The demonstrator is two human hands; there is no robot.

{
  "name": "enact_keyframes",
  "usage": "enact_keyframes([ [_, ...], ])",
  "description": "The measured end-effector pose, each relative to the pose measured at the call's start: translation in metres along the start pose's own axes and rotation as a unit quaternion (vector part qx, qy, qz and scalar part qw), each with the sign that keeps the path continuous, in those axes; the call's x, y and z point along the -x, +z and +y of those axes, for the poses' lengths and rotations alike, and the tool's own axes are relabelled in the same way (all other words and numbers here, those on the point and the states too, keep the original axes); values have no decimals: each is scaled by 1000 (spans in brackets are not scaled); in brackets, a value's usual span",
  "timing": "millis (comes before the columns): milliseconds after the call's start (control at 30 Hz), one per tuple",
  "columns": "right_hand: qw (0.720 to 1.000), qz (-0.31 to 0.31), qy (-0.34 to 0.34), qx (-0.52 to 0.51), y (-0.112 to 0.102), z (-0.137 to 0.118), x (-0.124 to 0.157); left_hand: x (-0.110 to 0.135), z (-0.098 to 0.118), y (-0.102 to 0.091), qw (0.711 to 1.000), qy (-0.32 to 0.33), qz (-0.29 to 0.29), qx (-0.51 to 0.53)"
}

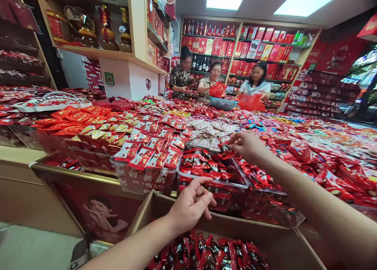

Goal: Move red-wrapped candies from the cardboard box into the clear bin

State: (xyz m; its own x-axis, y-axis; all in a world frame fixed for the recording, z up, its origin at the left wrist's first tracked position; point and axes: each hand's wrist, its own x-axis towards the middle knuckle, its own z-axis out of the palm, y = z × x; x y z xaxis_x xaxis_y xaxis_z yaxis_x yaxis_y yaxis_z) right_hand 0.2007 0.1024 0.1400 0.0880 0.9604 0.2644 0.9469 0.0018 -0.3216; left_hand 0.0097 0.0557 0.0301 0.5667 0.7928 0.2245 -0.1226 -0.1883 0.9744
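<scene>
Our right hand point(249, 146) pinches a small red packet point(225, 151) at its fingertips, above the far right corner of a clear bin point(235, 182) heaped with similar packets; whether it touches the pile, we can't quite tell. Our left hand point(191, 205), loosely curled and holding nothing, hangs before the bin, over a cardboard box point(238, 227) of red-wrapped pieces point(206, 252). Farther back, three people point(207, 83) stand near a grey basket point(223, 104).

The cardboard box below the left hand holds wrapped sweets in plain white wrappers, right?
No, the wrapper colour is wrong: the head view shows that the cardboard box below the left hand holds wrapped sweets in red-and-black wrappers.
</scene>
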Motion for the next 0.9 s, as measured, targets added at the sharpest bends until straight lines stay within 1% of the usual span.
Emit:
enact_keyframes([
  [67, 995, -32, 17, 96, 12, 2, -17, 3, -3, 1, 998, -1, -30, -48],
  [133, 990, -53, 23, 129, 28, 1, -26, 6, -4, 1, 995, -5, -53, -85],
  [200, 984, -68, 27, 160, 41, -2, -28, 8, -4, 1, 991, -11, -71, -110],
  [300, 977, -86, 30, 192, 52, -6, -27, 9, -3, 1, 987, -11, -85, -138],
  [433, 971, -99, 23, 218, 55, -10, -24, 8, -1, 1, 979, -6, -95, -179],
  [733, 965, -123, -32, 228, 64, -16, -17, 9, -6, 1, 959, 4, -114, -259],
  [800, 965, -119, -41, 229, 61, -18, -17, 9, -7, 1, 952, 8, -119, -281],
  [900, 966, -97, -59, 230, 49, -26, -7, 10, -7, 0, 941, 1, -131, -313],
])
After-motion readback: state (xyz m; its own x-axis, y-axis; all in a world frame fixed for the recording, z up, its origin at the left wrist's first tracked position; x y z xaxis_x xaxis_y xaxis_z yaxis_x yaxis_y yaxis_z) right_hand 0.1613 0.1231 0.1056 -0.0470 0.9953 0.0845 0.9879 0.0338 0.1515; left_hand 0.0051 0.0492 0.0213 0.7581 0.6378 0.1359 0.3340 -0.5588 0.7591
